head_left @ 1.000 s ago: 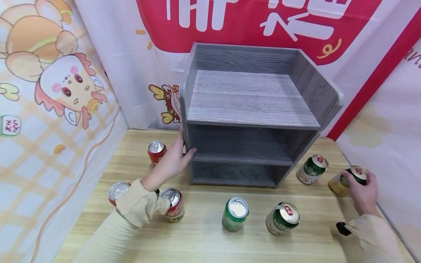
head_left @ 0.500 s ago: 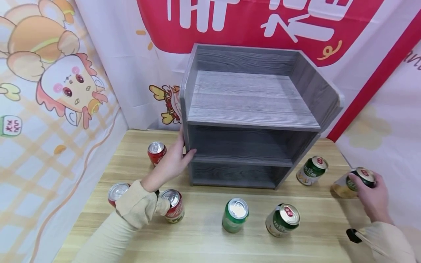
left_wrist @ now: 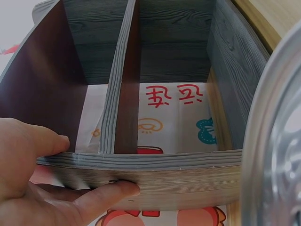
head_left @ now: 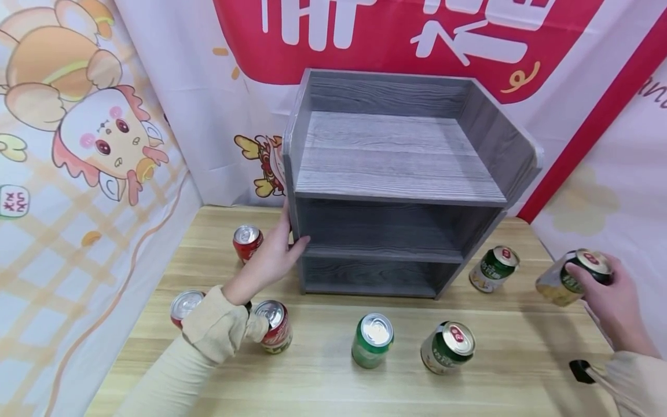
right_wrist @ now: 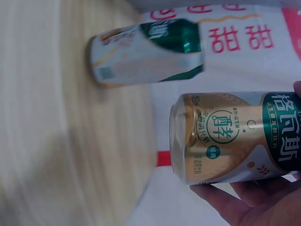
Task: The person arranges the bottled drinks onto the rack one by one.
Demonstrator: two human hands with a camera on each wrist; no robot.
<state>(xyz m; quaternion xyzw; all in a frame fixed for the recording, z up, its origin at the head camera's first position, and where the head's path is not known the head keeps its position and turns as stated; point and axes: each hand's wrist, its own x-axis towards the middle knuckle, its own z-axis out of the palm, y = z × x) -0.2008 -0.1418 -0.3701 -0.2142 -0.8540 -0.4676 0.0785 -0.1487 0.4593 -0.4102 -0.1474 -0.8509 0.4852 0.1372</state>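
My right hand (head_left: 617, 298) grips a gold, white and dark-green drink can (head_left: 565, 284), held up off the tabletop at the far right. In the right wrist view the gold side of this can (right_wrist: 225, 136) faces the camera, with fingers beneath it. My left hand (head_left: 273, 255) holds the left side panel of a grey wooden shelf (head_left: 401, 153). Seen from the left wrist, the thumb lies on the inner face of the panel (left_wrist: 178, 160) and the fingers on its outer face. The shelf's compartments hold no cans.
A similar green-and-white can (head_left: 494, 269) stands right of the shelf, another (head_left: 448, 347) in front. Beside that one is a bright green can (head_left: 372, 341). Three red cans (head_left: 247, 243) stand around the left forearm. Printed cloth (head_left: 208, 104) hangs behind and at both sides.
My right hand has lifted the can from the table and carried it right and upward. My left hand and the shelf have stayed in place.
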